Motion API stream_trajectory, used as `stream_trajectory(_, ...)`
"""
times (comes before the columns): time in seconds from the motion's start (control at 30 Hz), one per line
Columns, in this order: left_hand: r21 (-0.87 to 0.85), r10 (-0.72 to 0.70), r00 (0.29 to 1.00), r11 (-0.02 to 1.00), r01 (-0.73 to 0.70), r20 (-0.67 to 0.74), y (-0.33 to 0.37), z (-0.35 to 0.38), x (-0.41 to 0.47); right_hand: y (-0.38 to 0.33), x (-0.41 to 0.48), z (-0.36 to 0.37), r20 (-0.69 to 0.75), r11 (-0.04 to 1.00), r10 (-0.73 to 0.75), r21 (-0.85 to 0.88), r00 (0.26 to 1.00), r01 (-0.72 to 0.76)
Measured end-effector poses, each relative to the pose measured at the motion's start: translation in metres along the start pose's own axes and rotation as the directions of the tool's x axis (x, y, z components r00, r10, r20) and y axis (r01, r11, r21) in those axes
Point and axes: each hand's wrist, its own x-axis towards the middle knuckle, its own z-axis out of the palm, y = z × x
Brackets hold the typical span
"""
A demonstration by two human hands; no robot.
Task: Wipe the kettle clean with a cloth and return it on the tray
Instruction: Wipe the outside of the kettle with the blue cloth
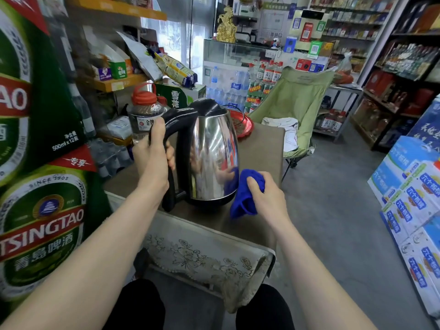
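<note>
A shiny steel kettle (212, 153) with a black lid, handle and base stands upright over the small brown table (264, 148). My left hand (152, 153) grips its black handle. My right hand (264, 194) holds a bunched blue cloth (245, 194) against the lower right side of the kettle body. A round red tray (245, 126) sits behind the kettle at the far end of the table, partly hidden by it.
A clear jug with a red cap (145, 110) stands left of the kettle. Green beer cartons (42, 210) line the left. A green folding chair (295, 103) is beyond the table; blue boxes (414, 198) are stacked at right. The grey floor between is open.
</note>
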Motion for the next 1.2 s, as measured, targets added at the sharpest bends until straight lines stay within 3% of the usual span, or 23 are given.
stream_trajectory(0.1,-0.038,-0.041,0.998,0.999,0.039,-0.051,-0.002,-0.004,0.006,0.004,0.011,-0.001,0.008,0.947,-0.009,-0.322,1.0,0.011)
stream_trajectory(0.17,-0.043,-0.034,0.998,0.999,0.031,-0.058,-0.002,-0.007,0.01,-0.002,0.021,-0.003,0.035,0.9,-0.055,-0.431,0.998,0.065)
stream_trajectory(0.23,-0.029,0.0,0.998,1.0,-0.002,-0.055,-0.001,-0.009,0.012,-0.01,0.036,-0.006,0.054,0.945,-0.105,-0.306,0.993,0.117)
stream_trajectory(0.3,-0.008,0.038,0.998,0.999,-0.038,-0.05,0.001,-0.01,0.013,-0.016,0.048,-0.011,0.065,0.998,-0.056,0.001,0.996,0.056)
stream_trajectory(0.37,0.002,0.063,0.997,0.998,-0.063,-0.049,0.004,-0.013,0.014,-0.008,0.058,-0.012,0.108,0.985,0.018,0.168,0.994,-0.036)
stream_trajectory(0.4,0.002,0.069,0.996,0.998,-0.069,-0.047,0.005,-0.015,0.016,-0.003,0.058,-0.011,0.158,0.991,0.05,0.119,0.986,-0.069)
stream_trajectory(0.47,0.002,0.067,0.997,0.998,-0.067,-0.037,0.007,-0.02,0.017,0.01,0.054,-0.007,0.224,0.975,0.119,-0.211,0.967,-0.071)
stream_trajectory(0.53,0.0,0.057,0.998,0.998,-0.057,-0.016,0.009,-0.021,0.016,0.012,0.049,-0.006,0.128,0.903,0.101,-0.429,0.987,-0.036)
stream_trajectory(0.63,0.0,0.034,0.999,0.999,-0.034,0.028,0.013,-0.016,0.011,-0.011,0.043,-0.013,-0.001,0.955,-0.121,-0.273,0.993,0.116)
stream_trajectory(0.7,-0.011,0.013,0.997,1.0,-0.012,0.072,0.016,-0.01,0.005,-0.036,0.04,-0.024,0.047,0.984,-0.162,-0.06,0.986,0.165)
stream_trajectory(0.8,-0.02,0.003,0.987,1.0,0.0,0.158,0.019,-0.003,-0.001,-0.063,0.037,-0.038,0.194,0.967,-0.167,0.222,0.967,0.122)
stream_trajectory(0.9,-0.01,0.036,0.972,0.999,-0.035,0.232,0.016,0.009,-0.004,-0.068,0.038,-0.048,0.236,0.903,-0.086,0.429,0.968,-0.025)
stream_trajectory(1.07,0.153,0.153,0.933,0.965,-0.211,0.325,-0.012,0.038,0.014,-0.039,0.057,-0.049,0.199,0.855,0.001,0.508,0.98,-0.104)
stream_trajectory(1.2,0.223,0.193,0.85,0.915,-0.336,0.489,-0.035,0.068,0.054,-0.022,0.106,-0.052,0.171,0.864,0.01,0.495,0.985,-0.094)
